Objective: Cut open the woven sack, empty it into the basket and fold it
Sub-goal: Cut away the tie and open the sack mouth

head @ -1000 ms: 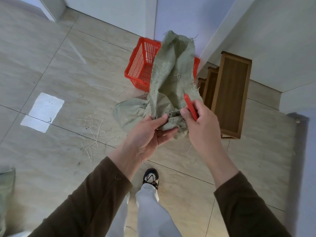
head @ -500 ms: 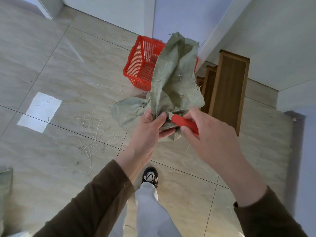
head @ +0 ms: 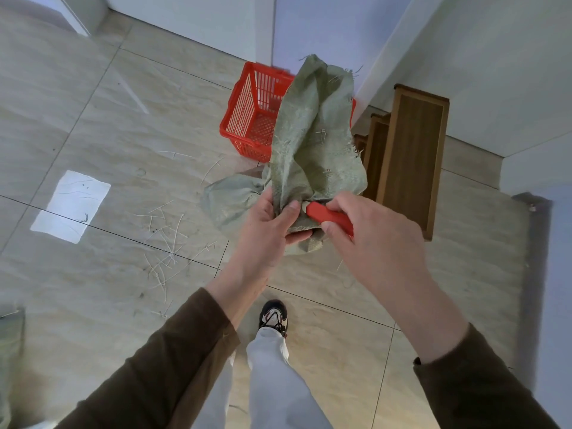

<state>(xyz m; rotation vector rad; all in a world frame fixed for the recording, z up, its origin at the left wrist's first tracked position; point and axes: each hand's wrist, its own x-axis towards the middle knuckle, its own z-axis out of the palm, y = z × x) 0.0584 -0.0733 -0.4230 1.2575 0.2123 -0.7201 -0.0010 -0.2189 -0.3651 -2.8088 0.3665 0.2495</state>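
Now the sack [head: 312, 144] hangs bunched in front of the red basket [head: 250, 119], its neck pinched tight in the left hand [head: 272, 224]. The right hand [head: 368, 239] grips a red cutter [head: 329, 216], which has swung from upright to level, its tip at the neck just right of the sack's gathered part. Cutting looks about to start; the basket appears empty.

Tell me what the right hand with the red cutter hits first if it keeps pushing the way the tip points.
Most likely the woven sack, bunched at the cutter tip; the left hand thumb sits right beside that line, though depth is unclear.
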